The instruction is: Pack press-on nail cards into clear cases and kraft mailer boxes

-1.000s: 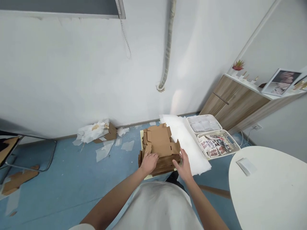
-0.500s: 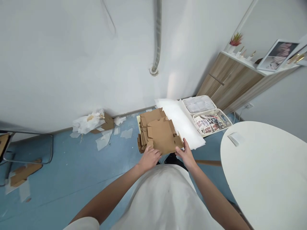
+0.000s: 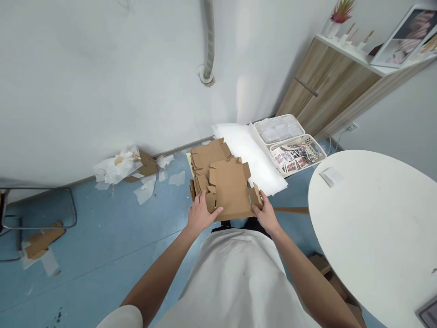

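A flat, unfolded brown cardboard box (image 3: 233, 187) with tabs and slots lies between my hands in front of my body. My left hand (image 3: 201, 214) grips its near left edge, thumb stretched along the front panel. On the opposite side, my right hand (image 3: 266, 213) is closed on the near right flap, which stands partly bent up. Just beyond and to the left is a stack of flattened cardboard boxes (image 3: 209, 157), partly hidden by the held one. White foam sheets (image 3: 251, 152) lie beside the stack.
Two white baskets hold packets (image 3: 280, 130) and printed cards (image 3: 292, 157). A round white table (image 3: 372, 228) stands at right, a wooden cabinet (image 3: 327, 77) behind. Paper scraps (image 3: 146, 189), an opened carton (image 3: 147, 165) and a metal-framed chair (image 3: 73, 207) are at left.
My left hand has shifted left to the box's left edge with its thumb spread out. The right flap is bent up more. The whole view has tilted and shifted slightly.
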{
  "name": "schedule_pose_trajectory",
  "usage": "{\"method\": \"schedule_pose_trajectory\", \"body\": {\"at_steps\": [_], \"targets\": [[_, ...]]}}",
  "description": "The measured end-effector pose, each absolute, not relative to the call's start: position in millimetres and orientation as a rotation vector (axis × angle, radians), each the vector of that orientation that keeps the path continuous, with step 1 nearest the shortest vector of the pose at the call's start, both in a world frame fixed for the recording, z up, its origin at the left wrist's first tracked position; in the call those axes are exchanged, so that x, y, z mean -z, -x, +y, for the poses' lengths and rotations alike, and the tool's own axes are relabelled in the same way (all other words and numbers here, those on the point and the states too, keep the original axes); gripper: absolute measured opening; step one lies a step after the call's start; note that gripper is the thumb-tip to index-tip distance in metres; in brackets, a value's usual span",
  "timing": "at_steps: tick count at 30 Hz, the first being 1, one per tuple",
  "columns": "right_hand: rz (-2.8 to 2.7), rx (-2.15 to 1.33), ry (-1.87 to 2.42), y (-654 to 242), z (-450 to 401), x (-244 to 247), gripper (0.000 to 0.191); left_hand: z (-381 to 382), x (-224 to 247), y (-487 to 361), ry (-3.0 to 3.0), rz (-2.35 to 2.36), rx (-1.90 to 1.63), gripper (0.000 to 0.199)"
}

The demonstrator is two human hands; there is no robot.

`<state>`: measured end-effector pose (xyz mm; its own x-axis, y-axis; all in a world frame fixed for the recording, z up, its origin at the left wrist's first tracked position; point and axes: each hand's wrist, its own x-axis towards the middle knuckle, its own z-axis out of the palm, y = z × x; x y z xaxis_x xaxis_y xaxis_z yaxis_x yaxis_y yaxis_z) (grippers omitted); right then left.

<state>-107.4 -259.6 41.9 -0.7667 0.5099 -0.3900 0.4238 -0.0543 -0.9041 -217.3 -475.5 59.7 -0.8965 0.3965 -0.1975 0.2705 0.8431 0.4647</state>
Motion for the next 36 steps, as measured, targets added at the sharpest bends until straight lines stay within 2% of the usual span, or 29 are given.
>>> {"method": "schedule_pose_trajectory", "body": {"at_steps": [2,6,10,16,21,29,36], "targets": [[-2.075,-2.037,1.040,102.2,-258.2,-45.0,0.075,-471.0,-55.1,216.1,-0.466,2.688,-0.628,0.085],[-2.030,-1.989,0.955,84.6,-245.7,-50.5,0.072,-453.1,-51.1,212.9,-0.488,2.650,-0.684,0.072],[-1.983,-1.828,0.956,49.6,-216.1,-54.7,0.070,-419.9,-55.9,203.2,-0.592,2.534,-0.890,0.063],[-1.871,-1.572,1.175,-29.7,-154.8,-67.5,0.067,-331.6,-65.6,173.5,-0.716,2.089,-1.315,0.055],[-1.647,-1.341,1.331,-92.1,-120.1,-83.1,0.052,-255.8,-73.6,143.5,-0.751,1.780,-1.481,0.050],[-1.461,-1.125,1.502,-179.3,-100.3,-76.9,0.032,-170.7,-81.4,97.0,-0.792,1.495,-1.430,0.057],[-1.263,-1.089,1.761,-207.1,-105.9,-43.9,0.023,-108.1,-55.2,81.6,-0.931,1.484,-1.222,0.051]]}}
